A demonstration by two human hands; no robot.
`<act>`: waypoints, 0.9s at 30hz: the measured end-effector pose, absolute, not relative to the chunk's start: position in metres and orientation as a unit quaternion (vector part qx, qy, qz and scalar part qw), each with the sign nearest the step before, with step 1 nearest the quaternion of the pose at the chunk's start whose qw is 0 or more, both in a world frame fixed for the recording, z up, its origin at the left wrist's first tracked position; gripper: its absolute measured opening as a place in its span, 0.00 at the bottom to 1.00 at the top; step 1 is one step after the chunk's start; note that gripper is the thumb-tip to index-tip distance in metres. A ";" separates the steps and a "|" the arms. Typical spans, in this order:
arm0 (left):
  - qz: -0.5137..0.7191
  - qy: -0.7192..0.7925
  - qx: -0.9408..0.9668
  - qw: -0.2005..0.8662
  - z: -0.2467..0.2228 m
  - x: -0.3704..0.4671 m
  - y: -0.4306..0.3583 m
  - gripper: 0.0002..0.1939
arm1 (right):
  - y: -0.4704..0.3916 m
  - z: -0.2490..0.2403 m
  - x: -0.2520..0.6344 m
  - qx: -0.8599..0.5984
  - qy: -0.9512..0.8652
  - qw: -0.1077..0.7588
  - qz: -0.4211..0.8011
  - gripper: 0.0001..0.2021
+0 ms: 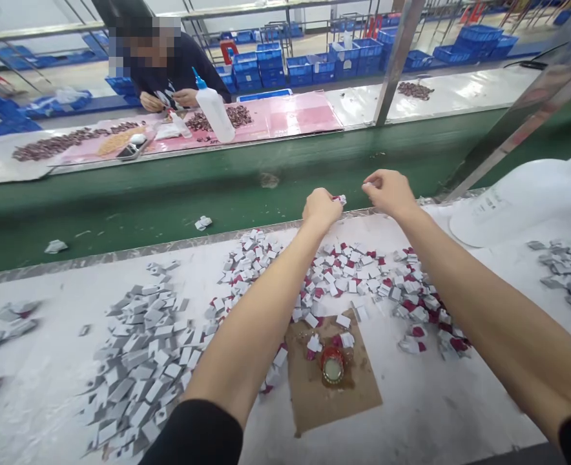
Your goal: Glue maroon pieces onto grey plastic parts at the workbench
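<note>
My left hand (320, 208) reaches over the far table edge, its fingers closed on a small white and magenta piece (340, 199). To its right, my right hand (390, 191) is pinched, and whatever sits between its fingertips is too small to make out. Below both hands spreads a heap of white and magenta pieces (351, 268). Nearer me lies a brown cardboard square (363, 394) bearing a small round red-rimmed container (332, 368) and a couple of loose pieces. A pile of grey-white blocks (143, 361) lies left of my left forearm.
A green conveyor belt (169, 213) runs beyond my table, with crumpled scraps (203, 223) on it. A white bag (518, 200) and grey pieces (569, 271) are at right. Across the belt, a person (183, 61) works beside a white bottle (216, 113). A metal post (396, 64) stands there.
</note>
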State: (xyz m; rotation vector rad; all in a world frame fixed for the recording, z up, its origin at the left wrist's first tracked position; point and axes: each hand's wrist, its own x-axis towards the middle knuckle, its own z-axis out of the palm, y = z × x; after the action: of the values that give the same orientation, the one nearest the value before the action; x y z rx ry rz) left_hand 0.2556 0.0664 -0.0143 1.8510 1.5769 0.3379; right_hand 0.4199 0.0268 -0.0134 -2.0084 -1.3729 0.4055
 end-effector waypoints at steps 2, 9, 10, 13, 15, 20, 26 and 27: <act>0.114 0.593 0.714 0.354 -0.017 0.271 0.074 0.19 | -0.001 -0.006 0.422 -0.762 -0.517 0.353 0.165 0.11; 0.118 0.573 0.729 0.356 -0.012 0.281 0.064 0.21 | -0.154 0.004 0.398 -0.727 -0.512 0.383 0.249 0.19; 0.126 0.567 0.735 0.350 -0.008 0.274 0.054 0.20 | -0.176 0.001 0.393 -0.725 -0.500 0.382 0.281 0.21; 0.160 0.528 0.763 0.337 0.007 0.239 0.006 0.19 | -0.237 -0.018 0.382 -0.703 -0.472 0.380 0.372 0.25; 0.179 0.490 0.784 0.336 0.016 0.206 -0.042 0.18 | -0.270 -0.037 0.376 -0.692 -0.461 0.382 0.403 0.26; 0.231 0.481 0.777 0.332 0.017 0.109 -0.156 0.12 | -0.324 -0.081 0.362 -0.739 -0.438 0.391 0.331 0.28; 0.233 0.684 0.680 0.126 -0.003 -0.004 -0.175 0.15 | -0.334 -0.085 0.364 -0.751 -0.479 0.362 0.275 0.30; 0.225 0.703 0.667 0.107 -0.005 -0.019 -0.170 0.16 | -0.334 -0.083 0.365 -0.749 -0.494 0.354 0.263 0.29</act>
State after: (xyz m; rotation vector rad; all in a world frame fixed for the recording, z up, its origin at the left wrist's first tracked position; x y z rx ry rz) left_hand -0.0191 -0.1703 -0.0048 1.9629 2.0689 0.6629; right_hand 0.3652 -0.3342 -0.0826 -1.9379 -1.2777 0.6792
